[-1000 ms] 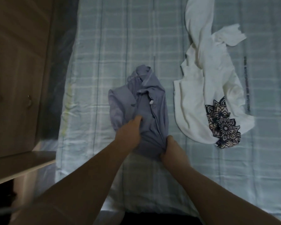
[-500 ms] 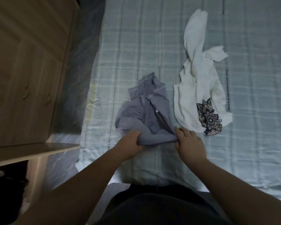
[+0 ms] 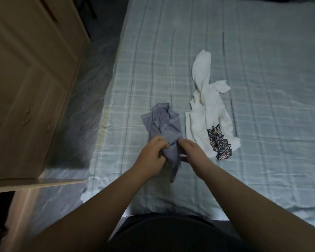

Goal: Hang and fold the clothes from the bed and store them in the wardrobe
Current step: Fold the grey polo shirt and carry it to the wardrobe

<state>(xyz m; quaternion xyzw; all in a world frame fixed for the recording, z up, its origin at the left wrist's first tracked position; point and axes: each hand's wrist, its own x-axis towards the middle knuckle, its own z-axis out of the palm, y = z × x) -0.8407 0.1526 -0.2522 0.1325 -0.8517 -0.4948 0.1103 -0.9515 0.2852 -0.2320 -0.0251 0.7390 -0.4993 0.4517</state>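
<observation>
Both hands are closed on the grey shirt (image 3: 164,122). The left hand (image 3: 150,153) has its fingers curled around the bunched near end. The right hand (image 3: 191,151) holds the same end from the other side. The 2 hands are very close together.

The shirt lies crumpled on the bed (image 3: 271,124), in the middle of the view. Its far end points to 12 o'clock. The white top (image 3: 205,113) with the flower print lies just beside it at 3 o'clock.

What could go wrong? The shirt is in a lump, not flat. If it is folded like this, I think the fold will come out messy. If it is pulled up by this 1 end, the rest may drag and twist. A swing toward 3 o'clock could catch the white top and pull it along. The near end of the shirt also hangs toward the bed edge at 6 o'clock, so it could slip off if let go.

The wardrobe (image 3: 35,79) stands at 9 o'clock with its doors closed. With both hands full, no hand is free for the handles (image 3: 26,117).

There is lots of flat sheet at 12 o'clock and past the white top at 2 o'clock. The bed edge at 9 o'clock is near, and the gap to the wardrobe looks narrow. A wooden ledge (image 3: 44,182) sticks out at 8 o'clock, near the left arm, and could get bumped.
</observation>
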